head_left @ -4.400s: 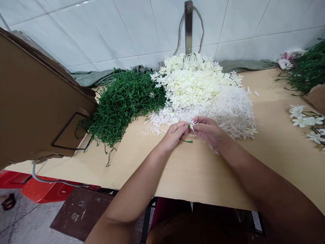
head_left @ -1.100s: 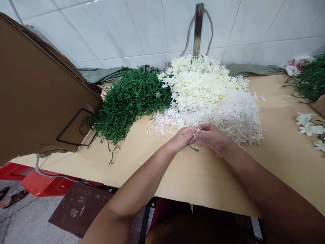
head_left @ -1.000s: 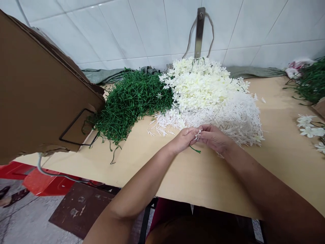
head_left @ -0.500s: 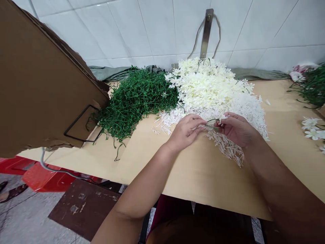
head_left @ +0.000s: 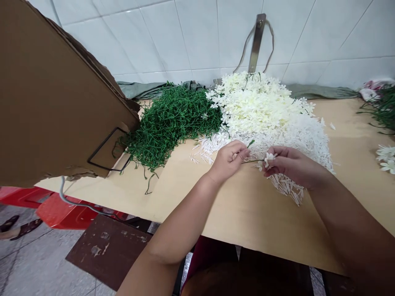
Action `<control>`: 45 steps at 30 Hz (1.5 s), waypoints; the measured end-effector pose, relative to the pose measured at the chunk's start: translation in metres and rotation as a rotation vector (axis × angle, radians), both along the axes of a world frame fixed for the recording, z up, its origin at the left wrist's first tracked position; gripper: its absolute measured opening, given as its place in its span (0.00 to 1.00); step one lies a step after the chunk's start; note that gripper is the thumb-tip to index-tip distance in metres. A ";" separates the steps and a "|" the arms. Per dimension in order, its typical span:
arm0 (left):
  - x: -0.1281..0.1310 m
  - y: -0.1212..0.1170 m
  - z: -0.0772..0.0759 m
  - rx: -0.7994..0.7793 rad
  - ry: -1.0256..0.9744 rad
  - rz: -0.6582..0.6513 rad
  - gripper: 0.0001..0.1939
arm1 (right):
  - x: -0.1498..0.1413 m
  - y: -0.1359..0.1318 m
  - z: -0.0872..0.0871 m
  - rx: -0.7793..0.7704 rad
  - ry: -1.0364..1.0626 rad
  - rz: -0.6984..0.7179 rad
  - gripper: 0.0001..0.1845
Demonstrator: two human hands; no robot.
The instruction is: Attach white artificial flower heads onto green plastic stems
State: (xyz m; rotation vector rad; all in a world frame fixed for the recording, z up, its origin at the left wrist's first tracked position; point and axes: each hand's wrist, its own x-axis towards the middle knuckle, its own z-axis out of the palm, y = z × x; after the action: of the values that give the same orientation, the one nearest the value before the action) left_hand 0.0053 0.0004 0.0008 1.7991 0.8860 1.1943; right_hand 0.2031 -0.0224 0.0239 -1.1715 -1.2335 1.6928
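My left hand (head_left: 230, 160) is closed in a pinch on a thin green plastic stem (head_left: 251, 144), whose tip sticks out above the fingers. From that hand the stem runs right to a small white artificial flower (head_left: 269, 159). My right hand (head_left: 290, 164) pinches this flower at its petals. Just beyond both hands lie a heap of white flower heads (head_left: 256, 105) and a spread of thin white sticks (head_left: 308, 137), some of it under my right hand. Left of these rises a tangled pile of green stems (head_left: 179, 119).
A large cardboard box (head_left: 61, 94) leans over the table's (head_left: 185, 197) left end, with a black wire frame (head_left: 106, 150) at its base. A metal strip (head_left: 257, 43) stands against the tiled wall. More white flowers (head_left: 387, 158) lie far right. Red stools (head_left: 64, 211) and a person's foot (head_left: 26, 229) are below left.
My hands have drawn a little apart, and the white flower now shows more clearly between them. The whole view has shifted slightly, moving the scene right.
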 end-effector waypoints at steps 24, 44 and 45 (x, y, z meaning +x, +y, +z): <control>-0.008 0.006 -0.014 -0.431 0.327 -0.438 0.13 | -0.073 0.070 -0.016 0.857 -1.443 0.153 0.09; -0.025 0.055 -0.034 -0.033 0.547 0.761 0.11 | -0.049 0.046 -0.029 0.692 -0.707 -0.269 0.04; -0.025 0.055 -0.032 -0.038 0.543 0.770 0.10 | -0.048 0.045 -0.028 0.692 -0.704 -0.267 0.04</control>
State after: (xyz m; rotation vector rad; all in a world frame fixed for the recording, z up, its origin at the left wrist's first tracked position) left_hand -0.0196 0.0550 -0.0314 1.8301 2.0288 1.1050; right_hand 0.1547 0.0226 -0.0041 -1.4223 -1.7784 0.5468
